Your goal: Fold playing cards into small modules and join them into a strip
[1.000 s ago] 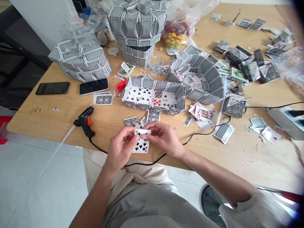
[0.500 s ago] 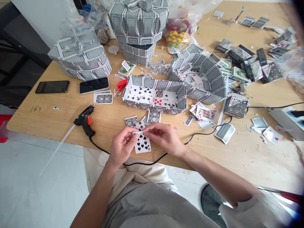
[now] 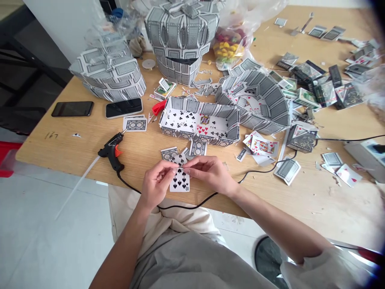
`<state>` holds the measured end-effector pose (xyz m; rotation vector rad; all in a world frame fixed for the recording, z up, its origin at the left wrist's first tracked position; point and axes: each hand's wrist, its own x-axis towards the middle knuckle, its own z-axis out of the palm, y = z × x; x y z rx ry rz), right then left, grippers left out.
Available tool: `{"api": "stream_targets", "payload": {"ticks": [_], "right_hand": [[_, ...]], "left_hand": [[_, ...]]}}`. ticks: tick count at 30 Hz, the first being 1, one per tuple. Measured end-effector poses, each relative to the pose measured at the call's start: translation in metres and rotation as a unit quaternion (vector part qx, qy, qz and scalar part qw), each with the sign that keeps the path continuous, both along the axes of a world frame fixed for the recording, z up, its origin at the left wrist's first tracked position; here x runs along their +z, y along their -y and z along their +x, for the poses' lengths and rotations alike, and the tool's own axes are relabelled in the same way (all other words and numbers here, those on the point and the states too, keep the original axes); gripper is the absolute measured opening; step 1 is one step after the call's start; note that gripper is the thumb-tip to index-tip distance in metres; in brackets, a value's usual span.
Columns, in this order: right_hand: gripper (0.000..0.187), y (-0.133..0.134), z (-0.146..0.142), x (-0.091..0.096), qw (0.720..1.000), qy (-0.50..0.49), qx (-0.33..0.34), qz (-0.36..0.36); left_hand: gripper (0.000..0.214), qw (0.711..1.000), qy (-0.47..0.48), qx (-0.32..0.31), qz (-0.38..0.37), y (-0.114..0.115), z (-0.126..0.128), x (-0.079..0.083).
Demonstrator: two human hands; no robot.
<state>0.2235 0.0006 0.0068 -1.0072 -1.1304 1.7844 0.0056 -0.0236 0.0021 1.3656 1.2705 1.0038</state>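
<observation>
Both hands meet near the table's front edge. My left hand (image 3: 158,182) pinches the left end of a playing card, seen nearly edge-on as a thin line. My right hand (image 3: 210,174) pinches its right end between thumb and fingers. Just below the fingertips shows a ten of spades (image 3: 179,185), face up; whether it is part of the pinched card I cannot tell. Beyond the fingers lie more cards (image 3: 198,148), some face down. Behind them stands a rectangular box made of cards (image 3: 199,138), its inside lined with face-up cards.
To the left, a black glue gun (image 3: 112,150) trails its cord under my hands. Two phones (image 3: 72,108) lie further left. Card-built baskets (image 3: 182,36), a curved card tray (image 3: 264,102), red-handled scissors (image 3: 159,107), card boxes (image 3: 301,136) and scraps stand around. A power strip (image 3: 365,154) is at right.
The pinched card has turned from showing a narrow white face with a 10 to nearly edge-on. Both hands stay close together; the whole view has shifted slightly.
</observation>
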Motion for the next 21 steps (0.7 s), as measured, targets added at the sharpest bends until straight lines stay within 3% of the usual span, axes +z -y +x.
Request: {"api": "stream_targets", "payload": {"ticks": [4,9,12,16,21], "right_hand": [[0.032,0.001,-0.001,0.002,1.0,-0.015,0.0,-0.015],[0.058,0.008,-0.005,0.007,0.999,-0.01,0.041,-0.004],[0.05,0.011,-0.006,0.006,0.997,0.018,0.068,0.025],[0.027,0.008,-0.004,0.002,0.998,0.029,0.018,0.058],[0.037,0.003,-0.002,0.001,0.999,-0.012,-0.007,0.034]], "left_hand": [[0.021,1.0,0.014,0.01,-0.004,0.0,0.003,0.001],[0.03,0.993,0.067,0.099,-0.026,-0.002,0.005,0.0],[0.035,0.987,0.092,0.121,-0.048,-0.004,0.006,0.0],[0.037,0.989,0.129,0.07,-0.035,-0.002,0.006,0.004],[0.031,0.998,0.064,-0.025,0.016,0.005,0.005,0.004]]}}
